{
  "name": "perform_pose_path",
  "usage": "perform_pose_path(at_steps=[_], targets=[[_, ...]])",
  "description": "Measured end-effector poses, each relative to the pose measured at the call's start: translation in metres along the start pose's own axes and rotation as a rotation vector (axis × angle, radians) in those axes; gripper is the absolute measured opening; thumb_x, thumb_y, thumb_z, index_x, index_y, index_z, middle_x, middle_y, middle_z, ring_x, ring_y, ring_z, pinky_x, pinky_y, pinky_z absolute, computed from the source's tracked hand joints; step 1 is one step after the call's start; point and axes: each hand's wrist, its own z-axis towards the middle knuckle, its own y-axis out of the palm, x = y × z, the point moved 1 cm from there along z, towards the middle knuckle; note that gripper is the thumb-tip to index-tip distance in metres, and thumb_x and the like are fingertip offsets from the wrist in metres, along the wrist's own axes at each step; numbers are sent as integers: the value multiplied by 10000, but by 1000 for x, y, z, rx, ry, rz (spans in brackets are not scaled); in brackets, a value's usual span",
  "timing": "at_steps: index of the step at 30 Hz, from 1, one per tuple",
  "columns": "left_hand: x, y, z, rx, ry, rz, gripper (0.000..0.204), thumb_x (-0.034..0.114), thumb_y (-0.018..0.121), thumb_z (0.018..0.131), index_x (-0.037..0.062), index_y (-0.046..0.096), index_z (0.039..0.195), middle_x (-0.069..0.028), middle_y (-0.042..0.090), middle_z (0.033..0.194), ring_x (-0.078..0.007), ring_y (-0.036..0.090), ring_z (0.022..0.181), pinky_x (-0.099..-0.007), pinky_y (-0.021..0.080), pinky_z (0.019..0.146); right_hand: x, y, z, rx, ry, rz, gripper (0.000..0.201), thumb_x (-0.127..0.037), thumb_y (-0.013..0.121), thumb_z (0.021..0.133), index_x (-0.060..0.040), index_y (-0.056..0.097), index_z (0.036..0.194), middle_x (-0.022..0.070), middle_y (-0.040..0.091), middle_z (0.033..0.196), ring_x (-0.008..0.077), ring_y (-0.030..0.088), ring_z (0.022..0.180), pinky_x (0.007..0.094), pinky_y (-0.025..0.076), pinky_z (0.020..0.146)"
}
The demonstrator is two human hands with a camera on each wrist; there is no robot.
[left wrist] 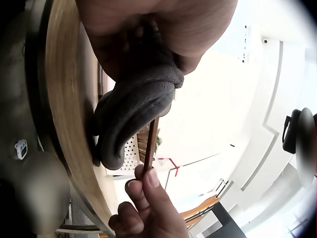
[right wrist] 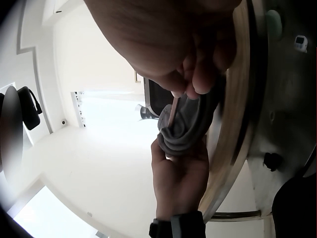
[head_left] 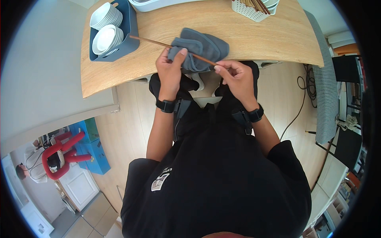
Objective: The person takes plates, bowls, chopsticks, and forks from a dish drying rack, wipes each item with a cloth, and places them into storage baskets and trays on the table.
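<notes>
A grey cloth [head_left: 198,43] hangs bunched over the table's near edge, and the left hand [head_left: 170,71] pinches it together with a brown chopstick [head_left: 152,41]. The chopstick slants across the cloth, its far end reaching left near the blue bin. At its other end the right hand [head_left: 237,79] holds it between thumb and fingers. In the left wrist view the cloth [left wrist: 138,104] drapes below the left hand [left wrist: 158,29], and the chopstick [left wrist: 150,144] runs down to the right hand [left wrist: 151,203]. The right wrist view shows the left hand [right wrist: 179,181] under the cloth [right wrist: 185,129].
At the table's left stands a blue bin [head_left: 133,43] with stacked white bowls [head_left: 106,39]. A white perforated basket [head_left: 248,12] at the back right holds several chopsticks. Part of a white tray [head_left: 170,5] shows at the back edge. The person's legs are under the table's near edge.
</notes>
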Motion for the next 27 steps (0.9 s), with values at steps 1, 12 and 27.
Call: perform_pose_path(at_steps=[1, 12, 27], targets=[[4, -8, 5, 34, 35, -6, 174, 64, 681, 897, -23, 644, 1043, -39, 683, 952, -67, 608, 803, -211, 487, 727, 4, -6, 3, 45, 2, 40, 175, -103, 713, 891, 23, 692, 1011, 43, 697, 820, 31, 555, 580, 178, 443, 499], [16, -35, 25, 121, 66, -135, 221, 80, 640, 932, -40, 623, 1117, -67, 671, 1053, -103, 618, 927, -251, 485, 837, 10, -64, 7, 189, -15, 54, 193, -124, 697, 907, 16, 683, 1039, 52, 702, 857, 68, 578, 646, 206, 483, 581], [-3, 2, 0, -20, -34, -96, 192, 84, 652, 924, -29, 629, 1078, -47, 678, 976, -79, 617, 851, -234, 494, 775, 8, -20, -2, -115, 92, -16, 230, -214, 649, 944, 2, 724, 918, 43, 671, 709, 68, 582, 610, 212, 467, 576]])
